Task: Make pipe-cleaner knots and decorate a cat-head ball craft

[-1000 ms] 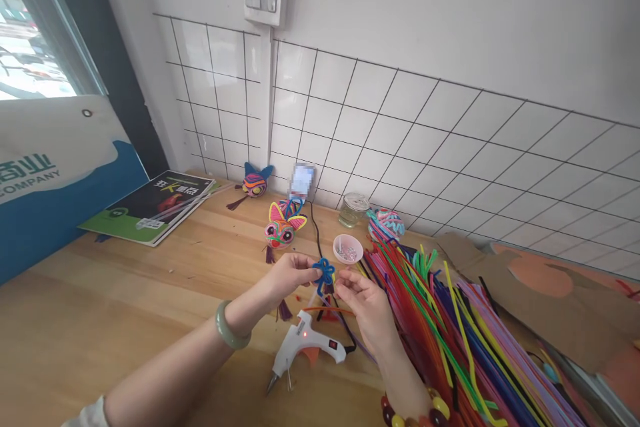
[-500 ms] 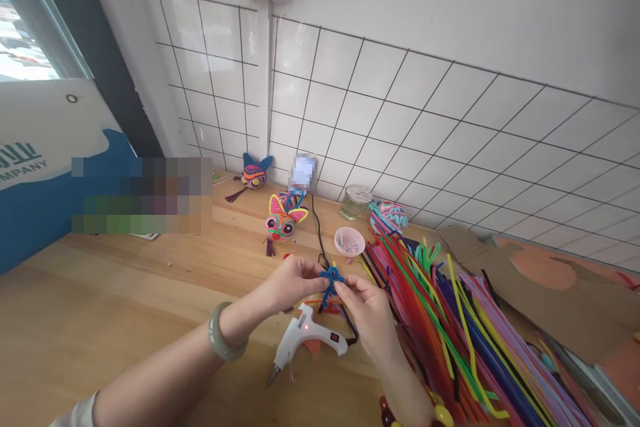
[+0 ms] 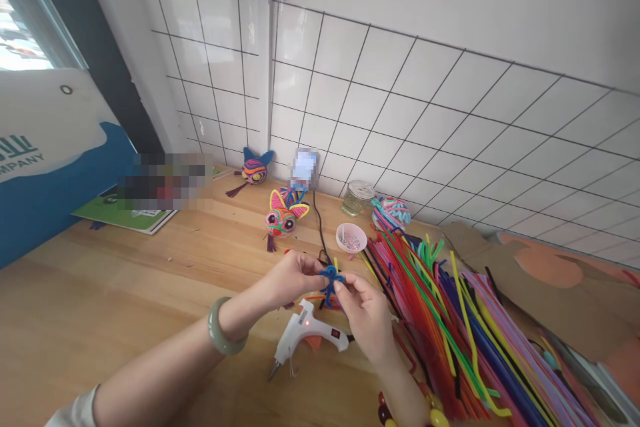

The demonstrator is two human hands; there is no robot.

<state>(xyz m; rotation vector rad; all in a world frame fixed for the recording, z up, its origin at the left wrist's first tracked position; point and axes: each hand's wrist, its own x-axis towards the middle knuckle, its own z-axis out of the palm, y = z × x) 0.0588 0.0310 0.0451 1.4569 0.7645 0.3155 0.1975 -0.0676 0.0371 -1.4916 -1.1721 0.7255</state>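
Note:
Between my two hands is a small blue pipe cleaner shape (image 3: 331, 278) with several loops, held up above the table. My left hand (image 3: 299, 277) pinches its left side between thumb and fingers. On the other side, my right hand (image 3: 367, 310) grips it with thumb and fingertips. Just below the hands lies a white glue gun (image 3: 305, 330), its red light lit and its nozzle pointing down to the left. Some orange and dark pieces behind the blue shape are partly hidden by my hands.
Loose pipe cleaners (image 3: 440, 327) in many colours spread on the right, beside brown cardboard (image 3: 525, 300). Farther back stand a pink bowl (image 3: 351, 238) of small beads, a glass jar (image 3: 358, 198), a striped blue-pink ball (image 3: 391, 213), cat-faced ornaments (image 3: 281, 219) and a blurred phone (image 3: 305, 167).
The view has tilted slightly downward. Both hands keep hold of the blue pipe cleaner shape, which appears turned a little, its loops more spread out. The glue gun stays where it was.

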